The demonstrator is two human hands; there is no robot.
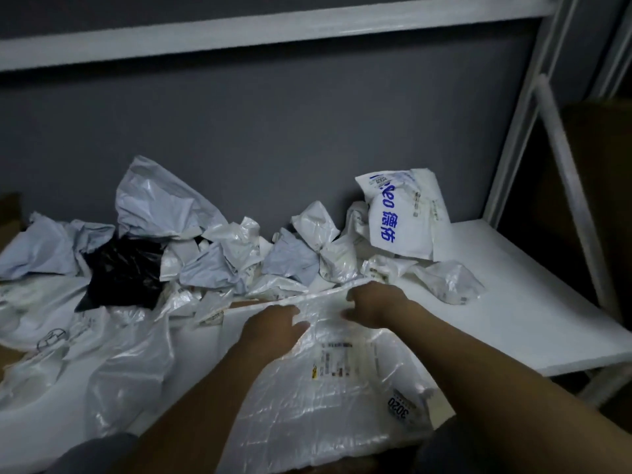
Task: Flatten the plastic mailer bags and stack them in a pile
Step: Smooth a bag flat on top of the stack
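Observation:
A wrinkled white mailer bag (328, 405) with a printed label lies spread out on the white shelf board in front of me. My left hand (273, 326) lies on its upper left part with the fingers flat on the plastic. My right hand (372, 304) grips the bag's far edge, fingers curled over it. Behind them stretches a heap of crumpled mailer bags (239, 254), white and pale grey, with one black bag (123, 268) among them. A white bag with blue lettering (400, 217) leans against the wall.
The white shelf board (533, 309) ends at the right, beside a white metal rack post (561, 159). A grey wall backs the shelf. More flat, clear-white bags (48, 323) lie at the left. An upper shelf rail (273, 32) runs overhead.

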